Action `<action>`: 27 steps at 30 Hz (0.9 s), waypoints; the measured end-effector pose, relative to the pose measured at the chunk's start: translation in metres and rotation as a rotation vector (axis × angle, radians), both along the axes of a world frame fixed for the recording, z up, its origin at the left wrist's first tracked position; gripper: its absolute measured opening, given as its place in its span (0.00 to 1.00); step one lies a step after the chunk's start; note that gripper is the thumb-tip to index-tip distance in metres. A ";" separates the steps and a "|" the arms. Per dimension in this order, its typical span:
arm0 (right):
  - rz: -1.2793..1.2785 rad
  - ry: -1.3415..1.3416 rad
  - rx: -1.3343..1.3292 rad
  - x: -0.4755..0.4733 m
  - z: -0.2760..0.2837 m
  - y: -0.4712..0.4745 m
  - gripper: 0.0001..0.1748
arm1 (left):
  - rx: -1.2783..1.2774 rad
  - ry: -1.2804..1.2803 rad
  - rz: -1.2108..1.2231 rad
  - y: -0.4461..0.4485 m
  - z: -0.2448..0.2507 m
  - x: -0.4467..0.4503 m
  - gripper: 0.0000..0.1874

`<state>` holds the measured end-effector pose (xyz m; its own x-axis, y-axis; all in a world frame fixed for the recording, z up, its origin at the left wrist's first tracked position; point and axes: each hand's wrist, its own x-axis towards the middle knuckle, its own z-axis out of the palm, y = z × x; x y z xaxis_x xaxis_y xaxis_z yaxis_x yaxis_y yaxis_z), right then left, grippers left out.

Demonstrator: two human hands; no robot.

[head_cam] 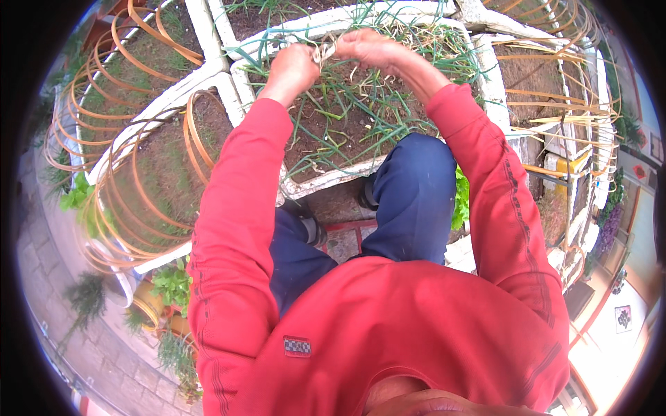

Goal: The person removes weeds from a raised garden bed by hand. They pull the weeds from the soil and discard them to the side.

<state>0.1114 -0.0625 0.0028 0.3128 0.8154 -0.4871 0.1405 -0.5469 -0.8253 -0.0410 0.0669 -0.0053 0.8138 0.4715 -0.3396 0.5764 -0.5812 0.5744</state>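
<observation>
Before me is a white-edged planter bed (333,181) of dark soil with green onion plants (359,104). Over its far part, my left hand (292,72) is closed in a fist around one side of a small pale looped strand (325,51). The fingers of my right hand (372,48) pinch the other side of it. Whether it is dry leaf or cord, I cannot tell. Long green leaves lie around and under both hands. Right of my right hand, straw-coloured dry leaves (416,39) are mixed with the green ones.
Bent cane hoops (138,171) arch over soil beds at the left. More hoops (562,99) span the beds at the right. Leafy green plants (174,283) and a yellow pot (148,309) stand at the lower left. My knee (416,177) is against the near planter rim.
</observation>
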 end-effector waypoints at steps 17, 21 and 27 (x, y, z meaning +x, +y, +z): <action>0.221 -0.803 0.170 -0.013 0.091 -0.020 0.12 | -1.419 -0.723 0.528 -0.046 0.027 0.016 0.09; 0.040 -0.460 0.362 -0.011 0.068 -0.048 0.11 | -1.307 -0.695 0.700 -0.050 0.020 0.026 0.10; 0.058 -0.857 0.067 -0.005 0.024 -0.106 0.11 | -1.220 -0.596 0.658 -0.038 0.019 0.019 0.08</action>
<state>0.1068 -0.1685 0.0267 0.5079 0.8599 -0.0521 0.7559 -0.4738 -0.4519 -0.0225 0.0290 0.0134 0.7318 0.4769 -0.4869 0.0519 0.6733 0.7376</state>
